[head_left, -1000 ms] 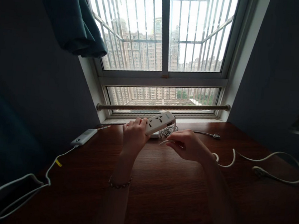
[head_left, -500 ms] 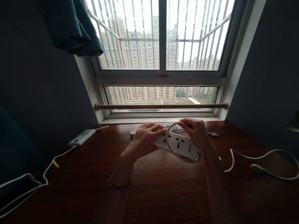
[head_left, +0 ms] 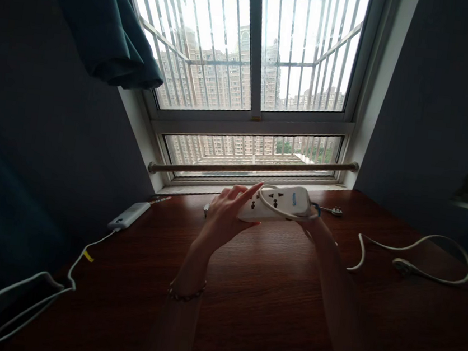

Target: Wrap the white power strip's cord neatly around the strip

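A white power strip (head_left: 284, 202) with several sockets and blue lettering is held up above the wooden desk. My left hand (head_left: 230, 209) grips its left end, thumb below and fingers over the top. Across the strip's face runs its white power cord (head_left: 270, 205), looped around the body. Beneath the right end is my right hand (head_left: 310, 225), closed on the cord, its fingertips hidden behind the strip. The cord's loose length (head_left: 362, 252) trails right over the desk to a plug (head_left: 403, 266).
A white adapter (head_left: 129, 216) with a white cable (head_left: 75, 270) lies on the desk's left side. Another small plug (head_left: 335, 211) rests near the back right. Behind the desk (head_left: 253, 301) are a barred window and a horizontal rail (head_left: 255, 168). A teal curtain (head_left: 116, 55) hangs at left.
My right hand has moved from above the strip down to beneath its right end, carrying the cord over. The strip's right end has tilted upward; my left hand keeps its hold.
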Demonstrator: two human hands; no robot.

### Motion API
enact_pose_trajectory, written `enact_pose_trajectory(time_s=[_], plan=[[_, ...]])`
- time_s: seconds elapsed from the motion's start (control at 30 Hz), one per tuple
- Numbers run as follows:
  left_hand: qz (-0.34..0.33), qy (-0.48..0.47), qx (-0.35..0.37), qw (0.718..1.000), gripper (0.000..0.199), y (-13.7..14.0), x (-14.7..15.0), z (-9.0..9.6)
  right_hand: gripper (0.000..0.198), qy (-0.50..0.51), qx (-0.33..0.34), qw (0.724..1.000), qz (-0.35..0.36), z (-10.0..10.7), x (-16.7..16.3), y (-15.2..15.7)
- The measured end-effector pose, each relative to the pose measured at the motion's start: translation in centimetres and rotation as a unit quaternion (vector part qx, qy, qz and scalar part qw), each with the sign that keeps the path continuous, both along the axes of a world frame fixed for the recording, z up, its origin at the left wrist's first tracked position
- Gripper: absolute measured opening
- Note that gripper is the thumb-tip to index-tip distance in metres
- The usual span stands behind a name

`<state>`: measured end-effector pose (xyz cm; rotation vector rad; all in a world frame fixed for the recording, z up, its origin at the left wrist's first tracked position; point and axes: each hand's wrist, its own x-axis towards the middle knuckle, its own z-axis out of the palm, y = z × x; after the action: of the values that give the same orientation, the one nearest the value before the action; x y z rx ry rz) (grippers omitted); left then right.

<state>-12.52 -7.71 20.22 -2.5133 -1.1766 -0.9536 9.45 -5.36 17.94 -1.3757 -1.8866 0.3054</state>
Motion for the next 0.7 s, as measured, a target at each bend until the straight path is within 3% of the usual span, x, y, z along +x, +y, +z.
enact_pose_trajectory(time_s=[0.17,0.27,0.4,0.53,0.7], plan=[[0.108,-0.1,-0.018,0.989,0.078,1.2,-0.1,-1.0,0.015,-0.136,-0.042,0.987,-0.078,-0.5,-0.2,0.0],[0.173,-0.154,-0.063,0.971,0.078,1.8,-0.3,-1.4,0.01,-0.196,-0.049,0.976,-0.082,0.1,-0.3,-0.8],[0.218,-0.189,-0.132,0.948,0.08,2.4,-0.4,-1.8,0.02,-0.279,0.037,0.959,-0.036,1.3,-1.1,-2.4],[0.277,-0.118,-0.144,0.943,0.078,2.3,0.3,-2.1,0.026,-0.317,0.132,0.939,-0.017,2.3,-2.1,-3.8],[0.289,0.053,-0.117,0.949,0.074,1.3,1.4,-2.4,0.02,-0.307,0.162,0.938,0.003,2.8,-2.1,-4.6]])
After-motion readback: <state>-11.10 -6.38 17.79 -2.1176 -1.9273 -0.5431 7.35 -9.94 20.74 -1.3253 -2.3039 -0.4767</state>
